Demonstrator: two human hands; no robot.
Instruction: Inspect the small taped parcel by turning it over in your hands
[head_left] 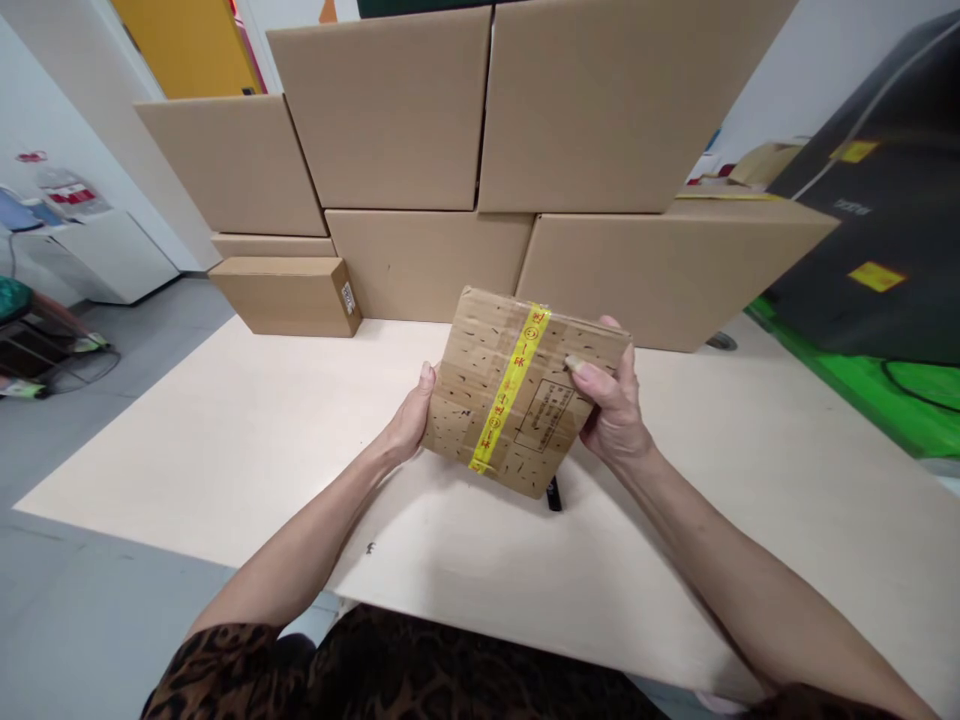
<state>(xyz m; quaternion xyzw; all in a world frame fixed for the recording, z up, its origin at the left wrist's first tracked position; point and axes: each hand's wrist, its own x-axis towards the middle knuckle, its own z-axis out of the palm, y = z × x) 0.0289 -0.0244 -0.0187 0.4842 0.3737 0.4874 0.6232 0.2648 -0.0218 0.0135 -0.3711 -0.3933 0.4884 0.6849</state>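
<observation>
A small cardboard box (480, 365) with dark dashes printed on it is held tilted above the table, its taped face toward me. Yellow tape (510, 385) with red print runs across it, beside a printed label frame. My left hand (411, 415) grips the box's left edge, fingers mostly hidden behind it. On the right side, my right hand (619, 410) clasps the box with the thumb on its front face. Partly hidden under the box, a black object (554, 495) lies on the table; its kind cannot be made out.
Large cardboard boxes (405, 120) are stacked along the back of the pale table (300, 430). A smaller closed carton (292, 300) stands at the back left. To the right is a big dark case (885, 220) over green material (900, 400).
</observation>
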